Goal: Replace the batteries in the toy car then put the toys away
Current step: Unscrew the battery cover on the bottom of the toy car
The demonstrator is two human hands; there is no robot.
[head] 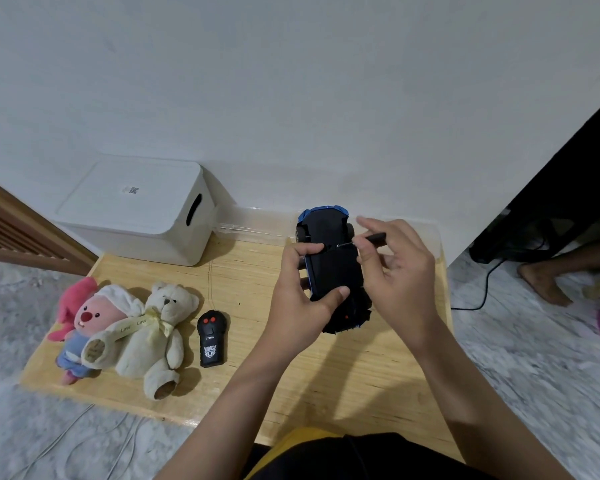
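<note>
Readable writing first: I note the ribbon (132,328) across the cream bear (160,332) reads "Love Love". The white box (132,209) carries a small printed label with a square code on its lid; I cannot read it. The black remote (212,337) has two red buttons, a small line of text I cannot make out, and a white emblem near its lower end.

Surface: a low pale wooden table (291,386) stands against a white wall, on grey mottled floor. A slatted wooden panel stands at far left.

Left to right on the table: a pink plush (80,323) lies touching the bear; the remote lies just beside the bear, its thin wire aerial running toward the box; the box sits at the back left corner.

My left hand (302,306) grips the car (331,268), which is held underside up above the table's right half, blue body edging the black chassis. My right hand (399,271) pinches a screwdriver (364,240), its tip at the chassis; the other fingers are spread.

At right, a dark cable crosses the floor, a person's bare foot rests beyond it, and a pink basket edge shows.
</note>
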